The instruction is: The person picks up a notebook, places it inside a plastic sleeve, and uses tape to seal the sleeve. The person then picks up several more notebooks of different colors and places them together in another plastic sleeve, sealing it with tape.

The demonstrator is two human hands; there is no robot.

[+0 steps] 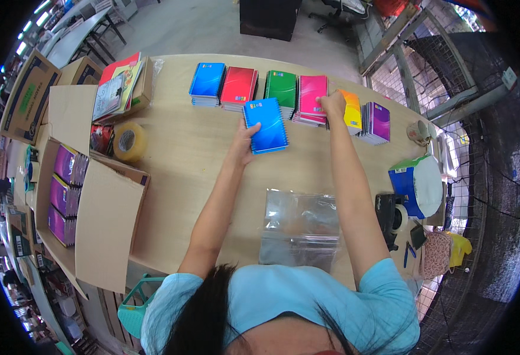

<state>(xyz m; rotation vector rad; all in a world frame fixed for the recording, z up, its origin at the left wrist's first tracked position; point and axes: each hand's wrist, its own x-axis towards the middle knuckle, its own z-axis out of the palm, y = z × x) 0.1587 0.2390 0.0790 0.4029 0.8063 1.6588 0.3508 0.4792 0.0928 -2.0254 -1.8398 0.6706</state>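
Observation:
My left hand (246, 144) grips a blue spiral notebook (266, 125) by its left side, thumb on the cover, above the table in front of the stacks. What lies beneath its cover is partly hidden. My right hand (333, 106) is closed at the right edge of the pink spiral notebooks (312, 94), thumb and fingers at the top one. In the same row stand stacks of blue notebooks (207, 80), red notebooks (239, 84), green notebooks (281, 89), yellow notebooks (352, 110) and purple notebooks (377, 121).
Clear plastic bags (298, 231) lie near my body. An open carton (109, 219) of purple notebooks stands left, by a tape roll (130, 142) and a box of booklets (120, 89). At right are a tape dispenser (389, 219), a blue-and-white pack (417, 186) and a mug (416, 131).

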